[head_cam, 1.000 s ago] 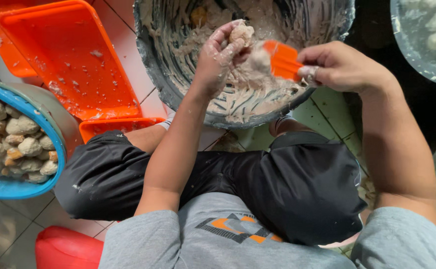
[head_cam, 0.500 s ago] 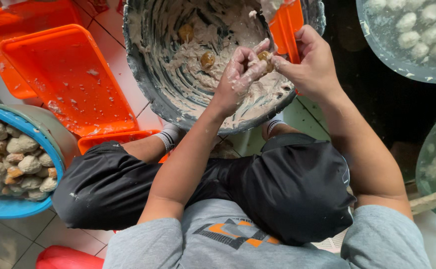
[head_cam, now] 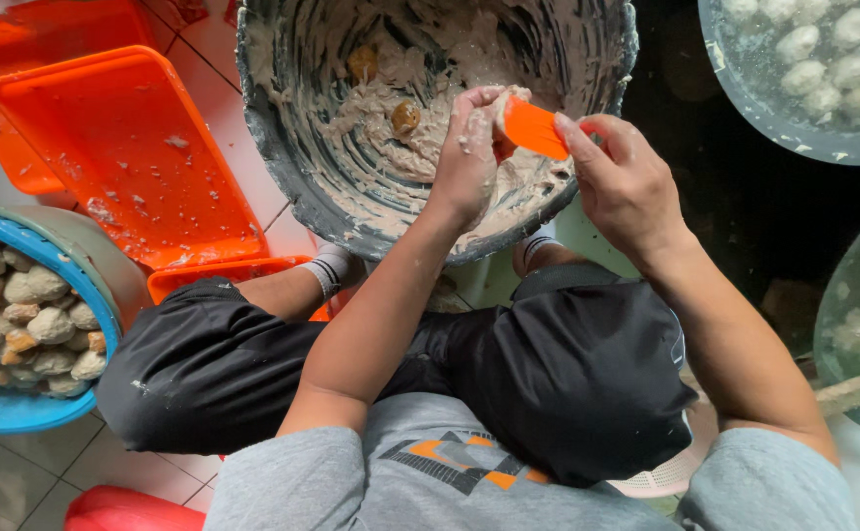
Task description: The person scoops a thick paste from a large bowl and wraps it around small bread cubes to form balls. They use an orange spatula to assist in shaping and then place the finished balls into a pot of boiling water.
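Two hands over grey paste-smeared mixing bowl (head_cam: 283,167): left hand (head_cam: 469,157) cups paste, right hand (head_cam: 622,182) grips orange plastic scraper (head_cam: 531,128); blue basket (head_cam: 17,413) holds dumplings.

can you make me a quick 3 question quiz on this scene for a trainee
1. True or false: the right hand holds an orange scraper.
2. What does the big grey bowl in front of the person hold? A) clear water B) pale sticky paste C) dry rice
3. Where does the blue basket of pale lumps sit: on the person's left or right?

Key:
1. True; the scraper meets the paste-coated left hand over the bowl.
2. B; paste is smeared over the walls and bottom.
3. Left, beside the orange trays.
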